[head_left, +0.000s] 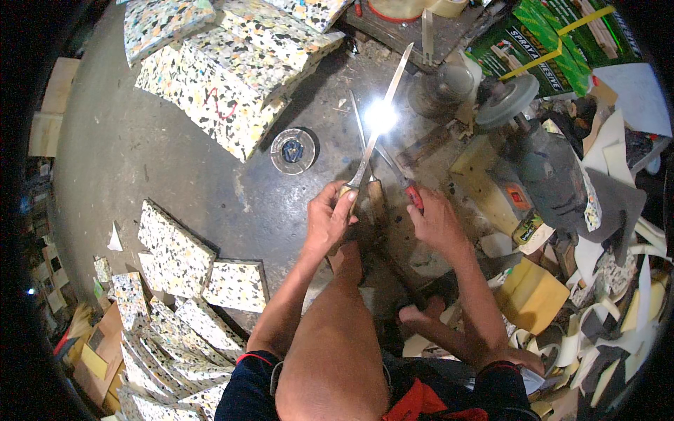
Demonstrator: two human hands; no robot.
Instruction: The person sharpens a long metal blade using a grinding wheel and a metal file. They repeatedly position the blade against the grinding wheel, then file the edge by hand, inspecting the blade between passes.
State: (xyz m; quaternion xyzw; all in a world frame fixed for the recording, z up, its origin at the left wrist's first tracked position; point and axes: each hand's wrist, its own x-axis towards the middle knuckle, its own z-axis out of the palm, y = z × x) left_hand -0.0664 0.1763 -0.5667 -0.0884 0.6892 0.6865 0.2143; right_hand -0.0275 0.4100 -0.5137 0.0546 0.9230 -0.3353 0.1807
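Observation:
My left hand [328, 219] grips the wooden handle of a long, narrow knife [365, 164], its blade pointing up and away to the right. A bright glare hides the middle of that blade. My right hand [440, 221] is closed round a red-handled tool [414, 196] with a slim metal shaft, which reaches toward the blade. Whether the two touch is lost in the glare, and I cannot tell if the tool is a sharpening rod. Beneath them, between my hands, a second knife with a wooden handle [377, 199] lies on the floor.
Speckled foam blocks [210, 98] stand at the far left; thinner foam pieces [175, 252] are heaped at the near left. Beyond my left hand sits a round ashtray [293, 151]. A bench grinder [537, 161] and foam scraps [597, 337] crowd the right. My bare leg [331, 344] is between my forearms.

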